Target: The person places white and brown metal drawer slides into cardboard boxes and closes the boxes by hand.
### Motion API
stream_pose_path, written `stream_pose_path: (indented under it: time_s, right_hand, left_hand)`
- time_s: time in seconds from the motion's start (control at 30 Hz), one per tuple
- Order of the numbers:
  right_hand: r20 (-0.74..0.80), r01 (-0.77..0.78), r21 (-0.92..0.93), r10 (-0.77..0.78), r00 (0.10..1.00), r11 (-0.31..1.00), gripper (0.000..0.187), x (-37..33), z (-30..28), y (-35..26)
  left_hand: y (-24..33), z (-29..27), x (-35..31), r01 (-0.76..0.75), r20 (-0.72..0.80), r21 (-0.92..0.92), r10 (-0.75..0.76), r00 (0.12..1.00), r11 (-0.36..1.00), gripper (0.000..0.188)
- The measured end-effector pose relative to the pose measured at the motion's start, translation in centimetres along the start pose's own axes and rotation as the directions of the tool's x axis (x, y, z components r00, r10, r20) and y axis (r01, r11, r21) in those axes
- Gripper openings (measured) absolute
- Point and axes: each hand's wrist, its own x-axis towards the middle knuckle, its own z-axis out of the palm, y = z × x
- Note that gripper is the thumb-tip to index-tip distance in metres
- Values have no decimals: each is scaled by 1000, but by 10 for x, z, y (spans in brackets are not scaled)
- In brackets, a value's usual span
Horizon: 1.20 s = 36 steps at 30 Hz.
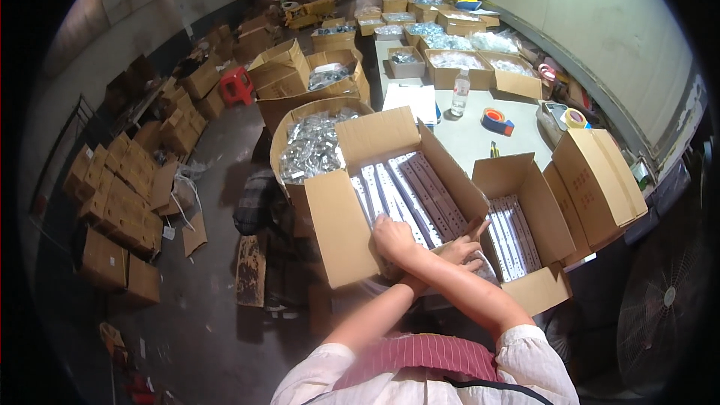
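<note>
My forearms cross, the right one over the left. My right hand (394, 238) reaches into the near left corner of an open cardboard box (343, 229), over the ends of several long metal rails with holes (401, 199). Its fingers point down and are mostly hidden. My left hand (461, 251) lies at the near right corner of that box, its fingers apart and pointing right, beside a second open box (559, 229). This one holds a row of similar rails (514, 236) standing side by side. Part of my left palm is hidden.
A carton of small bagged metal parts (315, 142) stands behind on the left. On the table (465, 142) are a bottle (460, 94), a tape dispenser (496, 121) and a cutter knife (494, 149). A folded carton (600, 184) and a fan (667, 296) are at the right.
</note>
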Motion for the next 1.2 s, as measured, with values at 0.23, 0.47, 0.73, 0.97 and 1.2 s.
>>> stream_pose_path:
  time_s: [0.23,0.47,0.73,0.97,1.2]
  right_hand:
    - [-30,-195,698,299,954,689,44,-1,-51,27]
    - [-238,2,202,47,970,979,22,-37,-103,32]
    - [-138,97,-92,-109,984,991,15,-18,-68,48]
    - [-17,127,62,-126,992,990,21,3,-65,81]
    - [68,140,12,-140,988,990,15,13,-53,87]
  left_hand:
    - [30,-11,-9,4,-41,148,2,999,989,22]
    - [11,-12,-10,75,44,56,-77,996,996,30]
    - [-6,1,-4,-28,-31,-172,23,999,985,35]
    - [16,-3,5,94,-37,-135,-100,994,986,77]
    - [23,-9,7,126,-9,-197,-130,991,972,74]
